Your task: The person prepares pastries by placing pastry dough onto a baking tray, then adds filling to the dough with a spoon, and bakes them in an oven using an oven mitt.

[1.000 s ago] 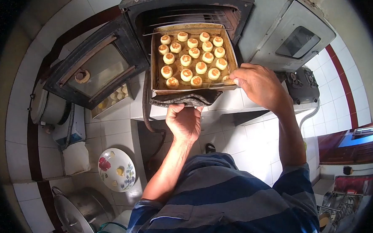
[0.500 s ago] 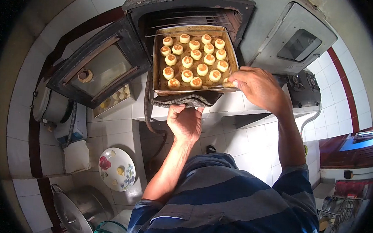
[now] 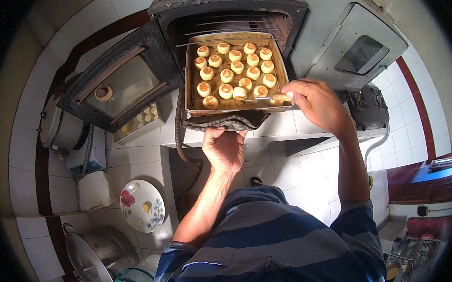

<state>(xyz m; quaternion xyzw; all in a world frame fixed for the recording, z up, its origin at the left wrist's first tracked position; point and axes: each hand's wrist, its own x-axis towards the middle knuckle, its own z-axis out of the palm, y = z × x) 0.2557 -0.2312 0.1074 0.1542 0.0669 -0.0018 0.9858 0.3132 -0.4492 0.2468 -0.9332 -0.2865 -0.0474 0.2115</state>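
Observation:
A baking tray (image 3: 190, 83) of small round pastries (image 3: 227, 76) with browned tops sits partly out of the oven. My left hand (image 3: 224, 152) grips a folded dark cloth (image 3: 227, 121) against the tray's front edge. In my right hand (image 3: 317, 102), at the tray's right front corner, is a slim tool with a wooden handle (image 3: 281, 97) and a metal neck. Its tip reaches left among the front-row pastries, beside a pastry (image 3: 240, 92) whose browned top shows little. The tip's exact shape is too small to make out.
The oven (image 3: 228, 6) has its glass door (image 3: 121, 82) swung out on the left. Below that door stands a tin of pastries (image 3: 140, 121). A flowered plate (image 3: 142, 208) and a large metal pot (image 3: 100, 252) are lower left. A gas stove (image 3: 368, 107) stands on the right.
My right hand has shifted slightly right, and the tool's metal part now shows over the tray. One front-row pastry has moved back and turned its browned top away. My left hand stays put.

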